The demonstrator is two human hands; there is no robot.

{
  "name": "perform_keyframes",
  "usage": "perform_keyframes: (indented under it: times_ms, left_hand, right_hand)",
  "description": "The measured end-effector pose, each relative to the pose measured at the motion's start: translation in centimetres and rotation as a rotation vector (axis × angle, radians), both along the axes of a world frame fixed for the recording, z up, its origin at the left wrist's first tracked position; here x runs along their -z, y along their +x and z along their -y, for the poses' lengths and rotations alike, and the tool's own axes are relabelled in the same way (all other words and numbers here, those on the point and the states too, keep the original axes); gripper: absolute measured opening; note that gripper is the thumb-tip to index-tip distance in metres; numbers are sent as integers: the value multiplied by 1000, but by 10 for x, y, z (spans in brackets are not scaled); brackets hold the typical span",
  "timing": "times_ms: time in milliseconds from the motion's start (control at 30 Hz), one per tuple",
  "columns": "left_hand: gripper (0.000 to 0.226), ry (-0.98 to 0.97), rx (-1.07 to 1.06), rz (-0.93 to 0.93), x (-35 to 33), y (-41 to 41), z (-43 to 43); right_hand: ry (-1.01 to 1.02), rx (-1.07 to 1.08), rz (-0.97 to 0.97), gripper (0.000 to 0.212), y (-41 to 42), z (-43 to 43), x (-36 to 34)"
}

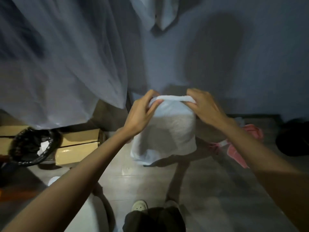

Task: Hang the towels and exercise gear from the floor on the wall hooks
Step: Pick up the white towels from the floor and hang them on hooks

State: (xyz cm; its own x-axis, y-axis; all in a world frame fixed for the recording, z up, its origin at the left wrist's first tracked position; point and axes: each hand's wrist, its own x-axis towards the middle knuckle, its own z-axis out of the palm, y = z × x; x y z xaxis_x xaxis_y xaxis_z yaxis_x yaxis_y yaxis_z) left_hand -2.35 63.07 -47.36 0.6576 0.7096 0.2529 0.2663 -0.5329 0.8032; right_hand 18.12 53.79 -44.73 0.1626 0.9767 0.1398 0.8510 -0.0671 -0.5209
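A white towel (pixel 168 129) hangs in the air in front of me, held by its top edge. My left hand (pixel 142 113) pinches the towel's left upper corner. My right hand (pixel 205 108) grips the right end of the same edge. The towel's lower hem hangs just above the tiled floor (pixel 150 178). A pink cloth (pixel 240 144) lies crumpled on the floor to the right, below my right forearm. High on the blue wall, a pale cloth (pixel 160 14) hangs at the top of the view; no hook shows.
A large sheer curtain (pixel 58 64) fills the left side. Cardboard boxes (pixel 78 146) and a bin with a black liner (pixel 31 146) stand at the left on the floor. A dark object (pixel 294 138) sits at the right edge. My shoe (pixel 139 205) is near the bottom.
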Motion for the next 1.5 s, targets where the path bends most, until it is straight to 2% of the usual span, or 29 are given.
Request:
perform_keyframes:
  times_ms: [167, 300, 433, 567, 667, 767, 867, 967, 1033, 1067, 1200, 1367, 1500]
  left_hand:
    - [16, 217, 9, -12, -144, 19, 9]
    - [22, 385, -5, 35, -228, 37, 20]
    - [24, 621, -10, 12, -276, 55, 38]
    - [29, 721, -26, -10, -282, 62, 42]
    - [31, 673, -76, -73, -268, 63, 31]
    - [26, 504, -94, -146, -257, 66, 18]
    - [22, 422, 32, -226, -249, 70, 15]
    - [16, 237, 168, -163, -239, 79, 29]
    - [31, 57, 257, -73, -240, 90, 47]
    - [36, 28, 297, -31, -243, 95, 56]
    - [30, 120, 400, 88, -254, 115, 84]
    - [23, 92, 377, 27, -260, 124, 88]
    - [11, 155, 365, 88, -268, 126, 92]
  right_hand:
    - [120, 69, -28, 31, 19, 21, -141]
    - [131, 103, -102, 31, 35, 48, -209]
    - [7, 130, -224, 30, 47, 79, -223]
    - [-54, 190, -283, 29, 58, 108, -205]
    - [59, 237, -288, 32, 66, 113, -206]
    - [196, 238, -275, 43, 63, 104, -223]
    - [297, 216, -272, 41, 57, 97, -242]
    - [298, 153, -249, 37, 47, 94, -256]
    - [276, 110, -228, 36, 42, 93, -259]
    - [269, 93, -225, 35, 41, 93, -259]
    - [287, 63, -289, 26, 40, 92, -260]
    - [331, 132, -453, 33, 42, 104, -260]
    - [324, 188, -539, 27, 47, 121, -255]
